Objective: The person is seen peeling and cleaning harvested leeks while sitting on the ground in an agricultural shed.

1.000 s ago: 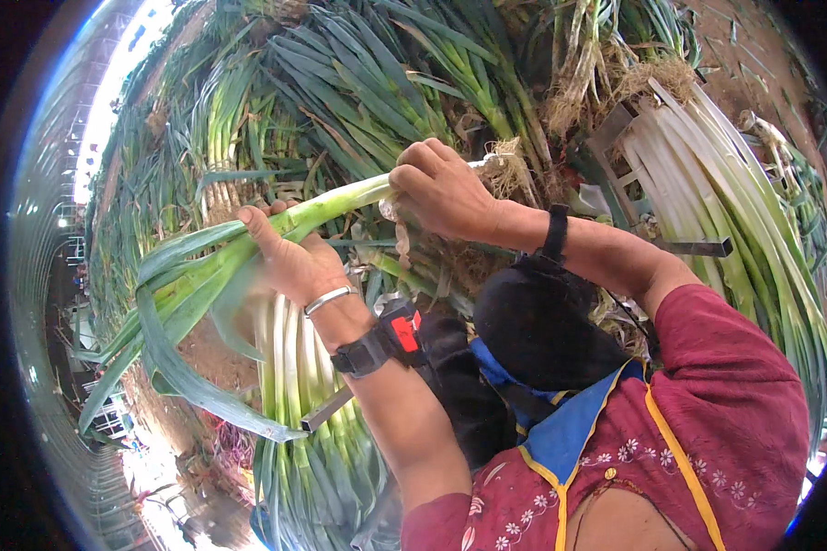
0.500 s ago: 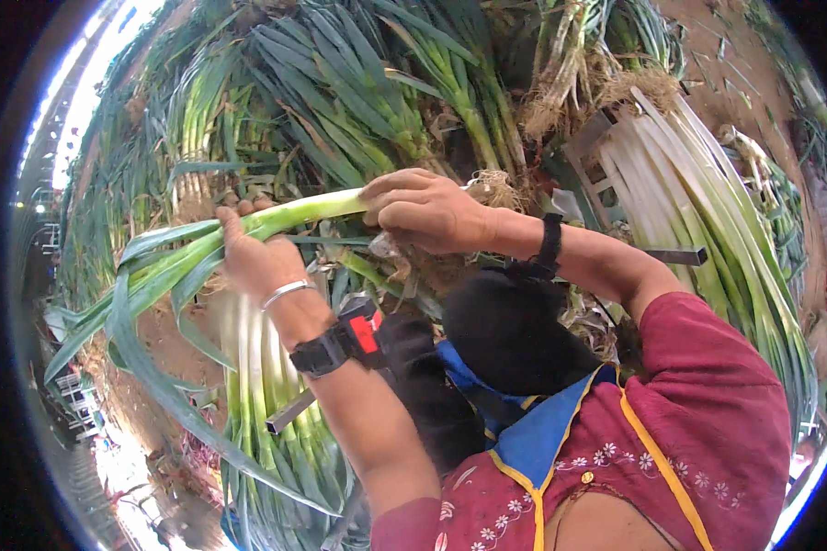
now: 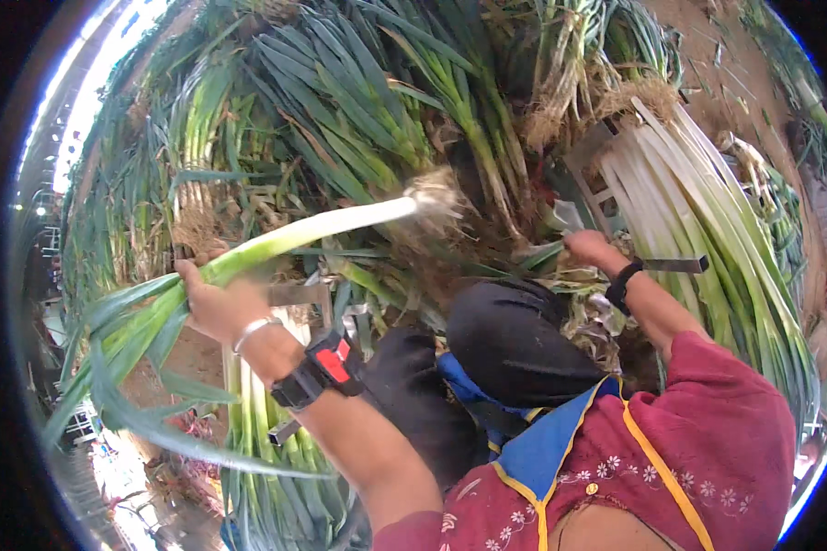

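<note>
A leek [image 3: 303, 230] lies across my left hand [image 3: 225, 298], which is closed around its green stalk. Its white shank points right and ends in a bushy, blurred root tuft [image 3: 432, 195], while long green leaves [image 3: 124, 367] hang down to the left. My right hand [image 3: 590, 248] is closed, away from the leek, over the scraps at the right. A peeled leek leaf [image 3: 542, 257] appears pinched in its fingers, with pale sheath beside the fingertips.
Unpeeled leeks [image 3: 340, 101] are heaped along the far side and left. Cleaned white leeks [image 3: 680, 184] lie stacked at the right on a metal frame [image 3: 675, 264]. Another cleaned pile [image 3: 266, 432] rests below my left forearm. Leaf scraps surround my knees [image 3: 515, 340].
My right hand has left the leek's shank and moved right and toward me, exposing the white end and roots. My left hand has shifted slightly left with the leek.
</note>
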Demonstrator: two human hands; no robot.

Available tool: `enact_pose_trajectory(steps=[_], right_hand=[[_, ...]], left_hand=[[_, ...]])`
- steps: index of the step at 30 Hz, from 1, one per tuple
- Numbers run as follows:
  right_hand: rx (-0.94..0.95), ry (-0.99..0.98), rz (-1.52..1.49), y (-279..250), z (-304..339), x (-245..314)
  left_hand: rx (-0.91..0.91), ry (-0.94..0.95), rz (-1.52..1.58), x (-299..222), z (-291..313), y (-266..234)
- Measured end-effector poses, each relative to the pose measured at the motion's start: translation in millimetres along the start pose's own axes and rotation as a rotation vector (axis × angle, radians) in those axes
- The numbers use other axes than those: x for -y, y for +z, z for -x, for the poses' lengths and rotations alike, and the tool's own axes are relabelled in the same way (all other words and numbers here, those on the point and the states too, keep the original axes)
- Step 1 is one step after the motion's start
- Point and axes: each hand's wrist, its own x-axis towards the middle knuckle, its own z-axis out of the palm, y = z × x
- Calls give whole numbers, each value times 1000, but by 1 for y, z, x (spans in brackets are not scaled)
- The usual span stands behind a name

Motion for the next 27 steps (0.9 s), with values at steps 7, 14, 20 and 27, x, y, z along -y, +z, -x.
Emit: enact_pose_trajectory(steps=[7,14,20,27], right_hand=[[-1158,-477,227,-241,102,182],[-1139,-1279,-92,-226,180,232],[-979,-1402,-296,-210,213,240],[-868,-1567,-538,-224,239,239]], left_hand=[[66,194,-481,-1,16,38],[123,36,-169,29,9,14],[183,163,37,52,-5,11],[39,-769,1092,0,-6,17]])
